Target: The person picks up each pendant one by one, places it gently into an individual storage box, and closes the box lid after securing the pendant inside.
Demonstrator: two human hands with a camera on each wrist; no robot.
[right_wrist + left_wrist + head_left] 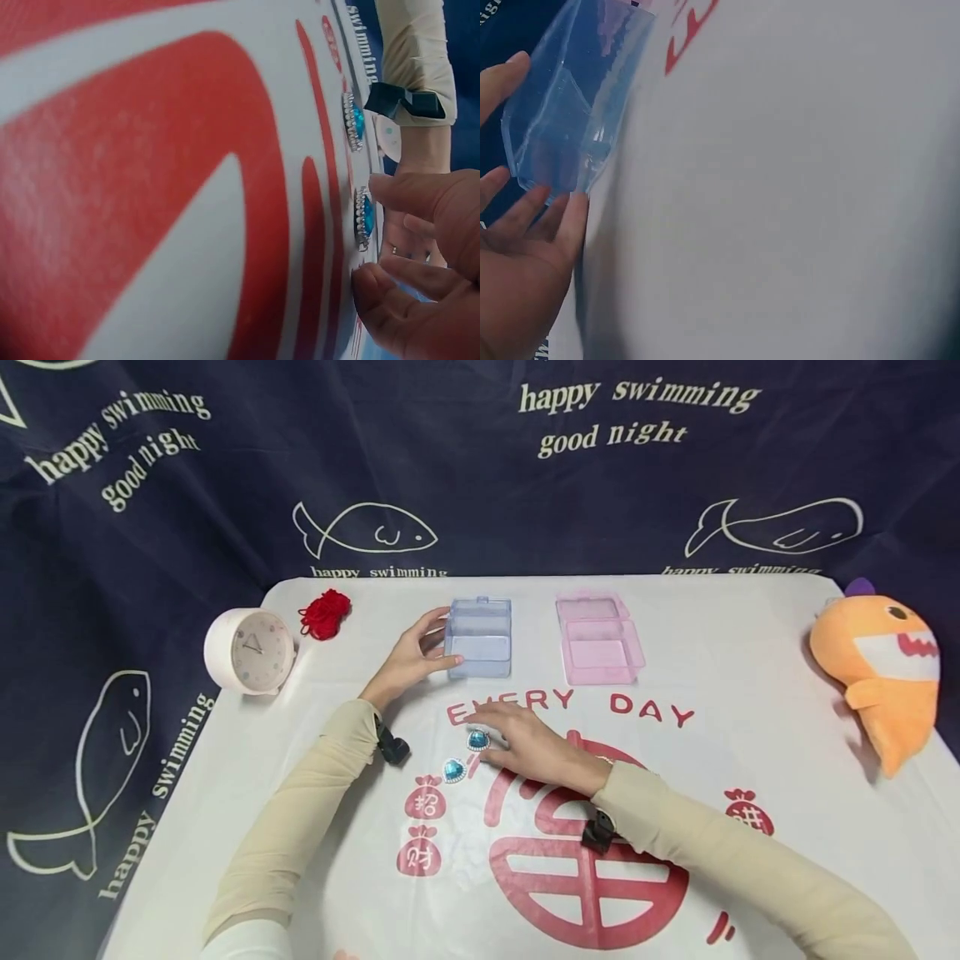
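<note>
A clear blue plastic box [480,653] stands with its lid up at the back of the table. My left hand [408,658] holds it at the left side, thumb by the front corner and fingers along the side; the left wrist view shows the fingertips against the box's end. Over the table in front, my right hand [534,745] has its thumb and fingers parted around a blue heart-shaped gem [477,741] with a beaded silver rim. A matching gem [454,770] lies just nearer to me. In the right wrist view, the thumb is close to the nearer gem [364,217].
Right of the blue box is an open clear pink box [600,662]. A white alarm clock [255,652] and a bundle of red yarn [326,614] are at the left. An orange plush toy [881,668] sits at the right edge. A dark curtain hangs behind.
</note>
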